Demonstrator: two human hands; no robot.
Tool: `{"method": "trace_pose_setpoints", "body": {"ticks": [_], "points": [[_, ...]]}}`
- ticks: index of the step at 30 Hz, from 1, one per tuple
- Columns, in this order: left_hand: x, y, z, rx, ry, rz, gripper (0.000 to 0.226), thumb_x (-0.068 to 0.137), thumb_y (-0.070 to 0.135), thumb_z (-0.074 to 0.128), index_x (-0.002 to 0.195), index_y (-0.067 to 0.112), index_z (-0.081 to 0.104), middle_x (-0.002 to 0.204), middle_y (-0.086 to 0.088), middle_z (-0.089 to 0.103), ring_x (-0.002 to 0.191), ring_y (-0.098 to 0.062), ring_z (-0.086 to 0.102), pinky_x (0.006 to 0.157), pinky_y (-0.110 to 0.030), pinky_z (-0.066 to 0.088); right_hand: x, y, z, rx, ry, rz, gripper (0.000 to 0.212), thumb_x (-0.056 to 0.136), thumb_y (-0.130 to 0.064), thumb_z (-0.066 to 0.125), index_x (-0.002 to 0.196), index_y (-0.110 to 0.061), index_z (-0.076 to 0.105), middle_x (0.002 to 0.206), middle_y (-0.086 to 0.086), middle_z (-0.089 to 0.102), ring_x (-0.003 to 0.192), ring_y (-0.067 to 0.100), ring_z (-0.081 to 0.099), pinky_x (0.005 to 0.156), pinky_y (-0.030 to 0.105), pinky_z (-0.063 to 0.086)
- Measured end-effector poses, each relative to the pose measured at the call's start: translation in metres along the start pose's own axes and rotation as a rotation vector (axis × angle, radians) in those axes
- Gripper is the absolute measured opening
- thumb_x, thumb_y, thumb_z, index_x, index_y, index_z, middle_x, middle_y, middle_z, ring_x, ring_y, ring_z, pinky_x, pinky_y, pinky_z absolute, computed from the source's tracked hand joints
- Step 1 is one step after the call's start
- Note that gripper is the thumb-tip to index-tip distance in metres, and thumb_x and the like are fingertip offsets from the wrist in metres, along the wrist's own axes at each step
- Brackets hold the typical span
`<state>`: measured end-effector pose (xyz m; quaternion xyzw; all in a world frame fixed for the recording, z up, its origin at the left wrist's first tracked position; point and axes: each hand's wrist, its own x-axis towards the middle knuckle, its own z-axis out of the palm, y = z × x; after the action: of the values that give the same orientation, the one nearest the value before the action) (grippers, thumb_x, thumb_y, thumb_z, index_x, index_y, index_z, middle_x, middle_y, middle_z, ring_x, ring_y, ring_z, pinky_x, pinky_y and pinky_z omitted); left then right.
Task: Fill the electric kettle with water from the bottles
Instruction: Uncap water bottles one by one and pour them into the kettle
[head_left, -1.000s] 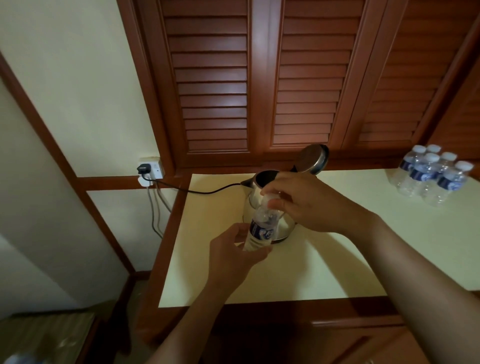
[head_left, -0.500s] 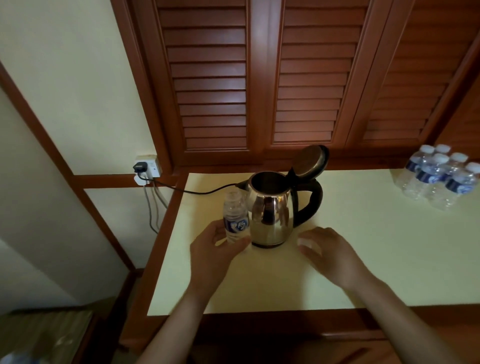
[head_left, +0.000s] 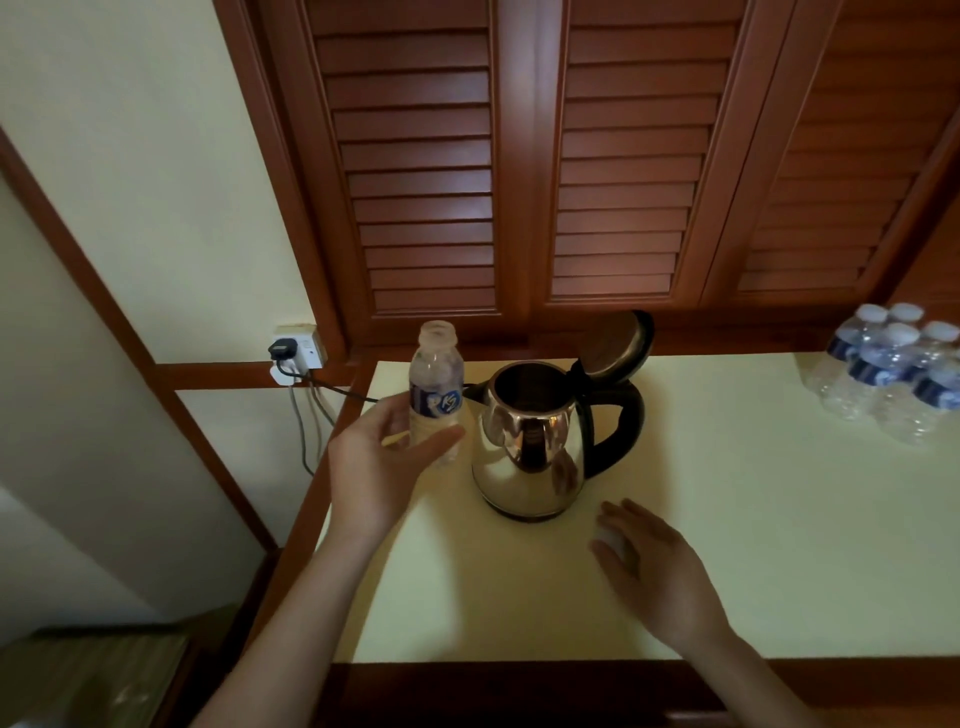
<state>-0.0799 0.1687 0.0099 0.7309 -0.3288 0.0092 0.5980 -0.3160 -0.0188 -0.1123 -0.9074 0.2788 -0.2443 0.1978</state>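
Kettle (head_left: 527, 452) stands on pale surface (head_left: 753, 519), near its left back corner; lid (head_left: 615, 345) tipped open, handle to the right, spout to the left. Uncapped bottle (head_left: 435, 387) upright just left of kettle, gripped round its lower half by left hand (head_left: 379, 467). Right hand (head_left: 657, 569) palm-down on surface in front of kettle, fingers over a small white cap (head_left: 612, 540); grip on it: cannot tell. Capped bottles (head_left: 893, 374) clustered far right. Cord (head_left: 337, 388) runs to wall socket (head_left: 297, 349).
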Motion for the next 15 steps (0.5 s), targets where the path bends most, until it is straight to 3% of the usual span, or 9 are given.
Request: {"method": "trace_pose_setpoints", "body": {"ticks": [4,6,10,13,15], "points": [[0.022,0.0,-0.004,0.057,0.028,0.063,0.046,0.066,0.028,0.094,0.104,0.042,0.07,0.096,0.014,0.075,0.09,-0.005,0.072,0.08,-0.033,0.062,0.001,-0.001,-0.001,0.005,0.0,0.037,0.031,0.084,-0.031,0.074,0.115,-0.026,0.071,0.126,-0.016,0.064,0.13,0.005,0.049,0.102,0.017,0.035],[0.03,0.001,-0.006,0.125,0.021,0.118,0.046,0.066,0.032,0.094,0.103,0.042,0.07,0.097,0.014,0.076,0.088,-0.008,0.072,0.081,-0.038,0.061,0.001,-0.004,-0.002,0.013,0.015,0.054,0.033,0.083,-0.031,0.075,0.115,-0.026,0.071,0.124,-0.021,0.06,0.128,0.002,0.049,0.101,0.015,0.034],[0.042,0.005,-0.011,0.251,0.014,0.204,0.049,0.066,0.03,0.094,0.111,0.025,0.074,0.097,0.011,0.075,0.084,-0.002,0.069,0.078,-0.027,0.057,0.0,-0.009,-0.007,0.008,0.013,0.089,0.036,0.086,-0.033,0.073,0.121,-0.027,0.069,0.126,-0.022,0.056,0.129,0.002,0.047,0.099,0.014,0.03],[0.049,0.006,-0.016,0.339,-0.026,0.289,0.05,0.068,0.025,0.093,0.114,0.022,0.074,0.101,0.008,0.075,0.087,-0.007,0.069,0.079,-0.024,0.055,0.0,-0.009,-0.008,0.016,-0.018,0.096,0.039,0.089,-0.034,0.068,0.127,-0.026,0.065,0.125,-0.025,0.047,0.132,0.005,0.046,0.101,0.014,0.028],[0.054,0.005,-0.019,0.398,-0.047,0.323,0.051,0.068,0.024,0.092,0.115,0.022,0.073,0.103,0.007,0.074,0.089,-0.008,0.068,0.078,-0.02,0.051,0.0,-0.006,-0.006,0.014,-0.024,0.081,0.04,0.09,-0.035,0.067,0.128,-0.025,0.065,0.132,-0.019,0.053,0.134,0.005,0.044,0.103,0.015,0.028]]}}
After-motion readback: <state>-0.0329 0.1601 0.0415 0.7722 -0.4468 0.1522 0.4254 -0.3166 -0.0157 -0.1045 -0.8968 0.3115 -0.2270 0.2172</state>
